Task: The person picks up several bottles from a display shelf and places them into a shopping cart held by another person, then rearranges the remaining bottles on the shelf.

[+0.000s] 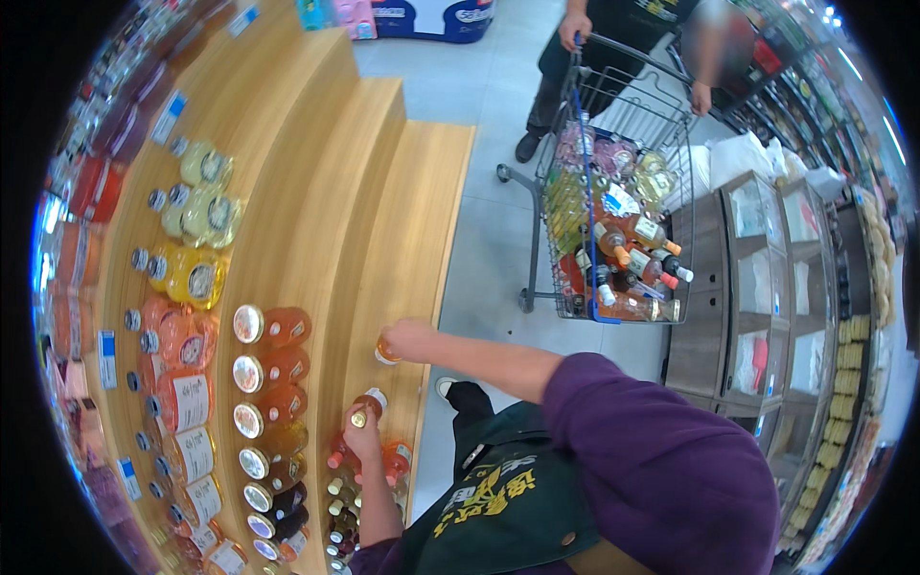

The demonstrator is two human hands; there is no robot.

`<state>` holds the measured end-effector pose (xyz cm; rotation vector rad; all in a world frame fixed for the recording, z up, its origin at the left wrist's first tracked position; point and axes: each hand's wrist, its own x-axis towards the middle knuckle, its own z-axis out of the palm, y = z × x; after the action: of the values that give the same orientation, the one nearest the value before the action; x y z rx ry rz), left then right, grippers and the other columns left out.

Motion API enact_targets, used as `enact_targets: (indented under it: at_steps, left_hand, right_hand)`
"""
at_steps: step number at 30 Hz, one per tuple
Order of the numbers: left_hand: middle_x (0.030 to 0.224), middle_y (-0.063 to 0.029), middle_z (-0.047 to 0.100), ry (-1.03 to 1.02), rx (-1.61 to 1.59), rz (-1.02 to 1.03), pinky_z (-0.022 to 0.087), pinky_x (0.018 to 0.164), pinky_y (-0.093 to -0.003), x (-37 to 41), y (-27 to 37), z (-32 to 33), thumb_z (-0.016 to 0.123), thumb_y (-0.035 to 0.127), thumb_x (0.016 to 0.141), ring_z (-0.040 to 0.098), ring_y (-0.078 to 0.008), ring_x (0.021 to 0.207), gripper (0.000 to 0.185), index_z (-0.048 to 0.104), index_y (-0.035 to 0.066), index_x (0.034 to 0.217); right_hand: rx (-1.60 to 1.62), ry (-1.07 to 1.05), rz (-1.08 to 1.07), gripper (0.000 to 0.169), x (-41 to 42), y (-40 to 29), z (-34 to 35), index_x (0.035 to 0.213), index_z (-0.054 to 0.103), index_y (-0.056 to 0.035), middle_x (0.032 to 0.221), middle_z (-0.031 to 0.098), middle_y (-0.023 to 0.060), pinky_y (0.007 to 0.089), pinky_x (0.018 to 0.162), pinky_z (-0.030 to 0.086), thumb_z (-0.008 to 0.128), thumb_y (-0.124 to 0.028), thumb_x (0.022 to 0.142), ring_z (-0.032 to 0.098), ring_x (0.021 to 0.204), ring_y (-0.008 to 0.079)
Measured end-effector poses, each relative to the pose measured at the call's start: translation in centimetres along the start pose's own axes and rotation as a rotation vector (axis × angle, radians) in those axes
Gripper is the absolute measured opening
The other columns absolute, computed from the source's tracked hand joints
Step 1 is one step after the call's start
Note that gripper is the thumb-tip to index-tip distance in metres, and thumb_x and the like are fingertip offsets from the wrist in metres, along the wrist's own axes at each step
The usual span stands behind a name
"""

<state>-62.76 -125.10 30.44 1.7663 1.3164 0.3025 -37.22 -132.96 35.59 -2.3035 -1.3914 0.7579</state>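
My left hand (361, 435) is closed around the neck of a gold-capped glass bottle (374, 399) above the lowest step of a wooden tiered display shelf (406, 237). Farther along the same step, my right hand (410, 341) grips an amber bottle (387, 352), mostly hidden by the fingers. Beside my left forearm, pink-capped bottles (397, 460) and several pale-capped bottles (336, 496) stand close together. One step up, a row of lidded jars (284, 366) holds orange, yellow and dark contents.
Higher up are yellow bottles (194, 273) and orange bottles (190, 402). Across the floor, a co-worker's hand (573, 30) rests on a wire shopping cart (535, 244) loaded with bottles. Behind me stand wooden cabinets with clear bins (751, 208). A blue-and-white box (431, 18) lies beyond the shelf.
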Motion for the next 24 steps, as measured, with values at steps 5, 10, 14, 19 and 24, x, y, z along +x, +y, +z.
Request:
enact_targets:
  at_steps: [5,10,14,19,24]
  left_hand:
    - [0.068,-0.0011,0.058,-0.137,-0.109,0.306,0.043,0.044,-0.0219,-3.2,9.0,1.4,0.067,0.007,0.085,0.053,-0.0072,0.052,0.011,0.064,0.005,0.096]
    - [0.091,-0.0083,0.065,-0.365,-0.2,0.577,0.05,0.069,-0.0261,-8.8,27.8,7.7,0.068,0.001,0.081,0.062,-0.0144,0.078,0.023,0.064,0.002,0.103]
    - [0.097,-0.0125,0.067,-0.492,-0.264,0.853,0.05,0.079,-0.0297,-12.2,39.4,18.3,0.07,0.003,0.079,0.065,-0.02,0.088,0.027,0.065,0.004,0.105]
    - [0.096,-0.0128,0.067,-0.497,-0.139,1.16,0.053,0.074,-0.0347,-13.6,48.2,34.5,0.071,0.008,0.077,0.066,-0.0303,0.086,0.029,0.064,0.01,0.105]
    - [0.087,-0.012,0.066,-0.466,0.055,1.212,0.053,0.068,-0.0407,-11.6,48.5,48.6,0.071,0.014,0.077,0.065,-0.0321,0.08,0.031,0.061,0.016,0.105]
  right_hand:
    - [0.397,0.338,0.226,0.03,-14.8,7.1,-11.6,0.11,0.065,-0.0099,0.077,0.067,0.0163,0.036,0.058,0.053,0.06,-0.03,0.088,0.067,0.063,0.025]
    - [0.839,0.719,0.553,0.025,-28.8,13.6,-21.8,0.112,0.065,-0.0087,0.068,0.063,0.0046,0.0247,0.049,0.049,0.059,-0.02,0.092,0.062,0.053,0.0098]
    - [0.934,1.006,0.62,0.025,-35.1,22.9,-25.1,0.115,0.064,-0.0068,0.064,0.06,0.0017,0.0217,0.045,0.045,0.056,-0.017,0.093,0.058,0.05,0.0074]
    - [1.014,1.203,0.625,0.024,-35.8,36.1,-24.7,0.114,0.063,-0.0053,0.061,0.059,0.0016,0.0216,0.044,0.044,0.055,-0.016,0.094,0.058,0.049,0.0078]
    - [1.11,1.215,0.603,0.028,-34.1,45.4,-24.0,0.12,0.057,-0.0015,0.072,0.061,0.0042,0.0218,0.049,0.047,0.05,-0.016,0.097,0.063,0.062,0.0107]
